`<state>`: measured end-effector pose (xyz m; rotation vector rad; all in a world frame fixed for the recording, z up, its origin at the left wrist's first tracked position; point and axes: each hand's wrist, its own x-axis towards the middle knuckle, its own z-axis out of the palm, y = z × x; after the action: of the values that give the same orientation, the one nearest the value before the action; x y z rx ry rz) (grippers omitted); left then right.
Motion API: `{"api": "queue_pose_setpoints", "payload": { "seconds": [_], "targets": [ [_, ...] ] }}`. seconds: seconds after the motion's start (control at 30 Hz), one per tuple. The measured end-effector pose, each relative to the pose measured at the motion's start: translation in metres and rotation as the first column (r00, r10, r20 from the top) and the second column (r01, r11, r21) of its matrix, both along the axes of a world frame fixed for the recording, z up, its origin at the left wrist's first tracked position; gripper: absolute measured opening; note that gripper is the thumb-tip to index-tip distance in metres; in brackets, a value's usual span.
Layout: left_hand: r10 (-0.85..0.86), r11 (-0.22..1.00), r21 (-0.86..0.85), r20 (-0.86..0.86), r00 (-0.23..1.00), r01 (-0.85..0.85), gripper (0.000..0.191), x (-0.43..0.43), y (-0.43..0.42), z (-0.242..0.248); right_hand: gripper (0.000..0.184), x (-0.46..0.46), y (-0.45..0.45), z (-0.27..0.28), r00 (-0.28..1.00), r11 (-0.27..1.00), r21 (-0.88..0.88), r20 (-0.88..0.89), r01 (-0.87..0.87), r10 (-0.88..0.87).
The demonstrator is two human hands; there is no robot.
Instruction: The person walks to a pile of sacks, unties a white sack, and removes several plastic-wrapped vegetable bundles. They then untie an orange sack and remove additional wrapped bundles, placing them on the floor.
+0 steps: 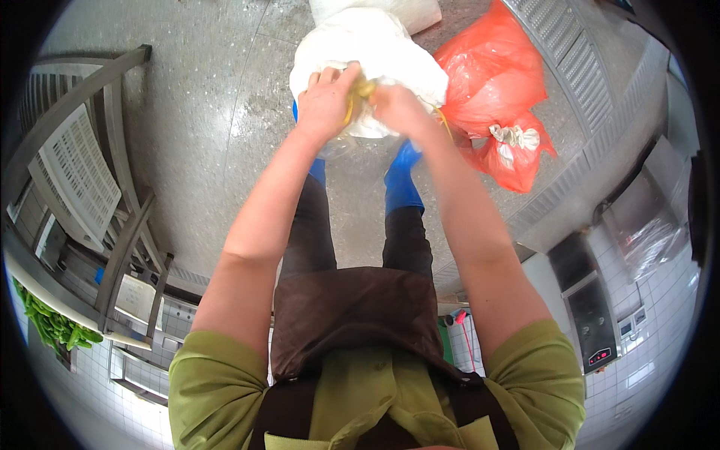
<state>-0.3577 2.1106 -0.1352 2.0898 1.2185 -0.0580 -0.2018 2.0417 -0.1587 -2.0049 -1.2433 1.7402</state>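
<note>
A large, full white sack (365, 48) stands on the floor at the top centre, between and beyond my blue rubber boots. My left hand (328, 98) lies on its near side, fingers spread towards a yellowish gathered part (364, 89) of the sack or its tie. My right hand (400, 107) is closed at the right side of that part, blurred by motion; what its fingers hold is too blurred to tell. A thin yellow cord (443, 122) hangs out past my right wrist. Some clear plastic (337, 148) shows under the sack's near edge.
Right of the sack sits a red plastic bag (489, 67), with a smaller red bag part (514, 154) tied in white. Beyond it runs a metal drain grating (568, 50). A metal rack (121, 140) with a white slotted crate (81, 169) stands left. Another white sack (422, 14) lies behind.
</note>
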Motion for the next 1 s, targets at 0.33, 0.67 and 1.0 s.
{"api": "queue_pose_setpoints", "payload": {
  "seconds": [0.33,0.67,1.0],
  "targets": [
    [0.145,0.823,-0.565,0.097,0.985,-0.065,0.019,0.006,0.027,-0.027,0.022,0.004,0.015,-0.014,0.977,0.989,-0.055,0.152,-0.140,0.147],
    [0.752,0.201,-0.967,0.049,0.657,-0.158,0.025,-0.018,0.013,-0.058,0.020,-0.010,-0.006,-0.018,0.986,0.988,-0.097,-0.104,0.117,-0.127],
    [0.749,0.327,-0.918,0.106,0.654,-0.225,0.023,-0.018,-0.007,-0.051,0.026,-0.030,-0.016,0.011,0.652,0.588,-0.571,-0.117,0.573,-0.749]
  ]
}}
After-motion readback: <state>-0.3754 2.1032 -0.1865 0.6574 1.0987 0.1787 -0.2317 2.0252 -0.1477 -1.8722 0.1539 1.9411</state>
